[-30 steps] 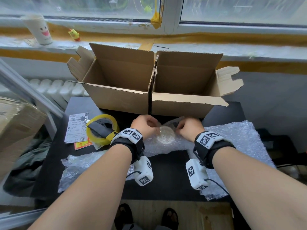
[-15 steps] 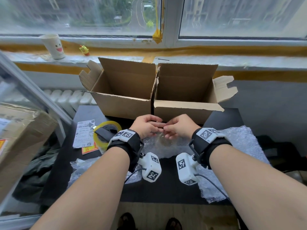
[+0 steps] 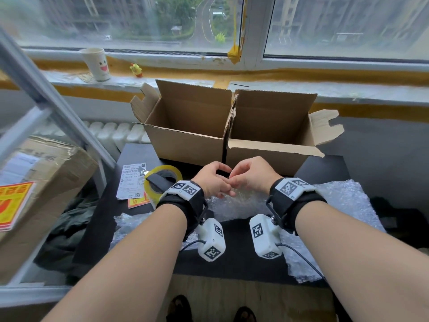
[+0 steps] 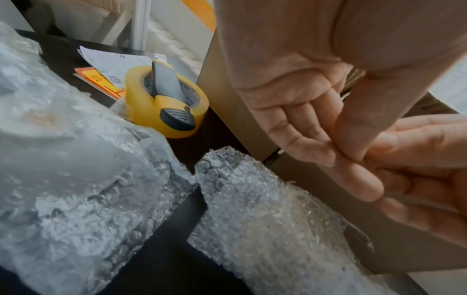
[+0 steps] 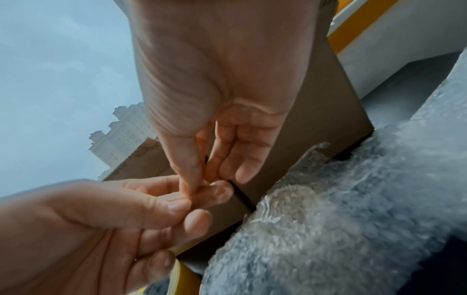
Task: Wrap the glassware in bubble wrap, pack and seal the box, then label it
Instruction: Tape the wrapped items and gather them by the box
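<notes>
Head view: the left hand [image 3: 212, 180] and right hand [image 3: 251, 176] meet fingertip to fingertip just above the clear, crinkled bubble wrap sheet [image 3: 234, 203], in front of the open brown cardboard box [image 3: 190, 145]. In the right wrist view they seem to pinch a small clear sliver, perhaps tape; I cannot tell for sure. The bubble-wrapped glassware bundle [image 4: 265, 215] lies directly below both hands on the black table [image 3: 232, 259], its long axis running left to right, about equally near each hand. The yellow tape roll [image 3: 162, 182] sits nearer the left hand.
</notes>
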Action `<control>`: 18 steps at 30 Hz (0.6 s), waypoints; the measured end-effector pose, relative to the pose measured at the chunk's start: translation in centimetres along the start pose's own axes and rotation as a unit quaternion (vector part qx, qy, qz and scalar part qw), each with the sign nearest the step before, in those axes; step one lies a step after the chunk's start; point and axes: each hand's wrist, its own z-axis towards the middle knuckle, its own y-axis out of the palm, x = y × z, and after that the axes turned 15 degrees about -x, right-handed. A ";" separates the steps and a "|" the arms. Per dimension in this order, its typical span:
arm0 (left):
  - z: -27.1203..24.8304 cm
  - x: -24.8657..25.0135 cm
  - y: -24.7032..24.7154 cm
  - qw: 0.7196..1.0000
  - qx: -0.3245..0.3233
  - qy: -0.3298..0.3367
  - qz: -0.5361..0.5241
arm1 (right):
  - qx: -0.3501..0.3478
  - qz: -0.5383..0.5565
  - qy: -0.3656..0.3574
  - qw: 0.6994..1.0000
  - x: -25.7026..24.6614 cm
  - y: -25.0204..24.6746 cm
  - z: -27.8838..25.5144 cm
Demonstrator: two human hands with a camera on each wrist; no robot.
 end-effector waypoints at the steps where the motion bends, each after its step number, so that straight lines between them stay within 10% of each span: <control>1: -0.2 -0.1 -0.2 1.000 0.000 -0.006 -0.004 | 0.001 -0.015 -0.007 1.000 -0.3 0.2 0.1; 18: -5.4 -4.0 -7.9 0.943 0.228 -0.016 -0.240 | -0.028 0.121 -0.053 0.991 -5.5 6.9 3.3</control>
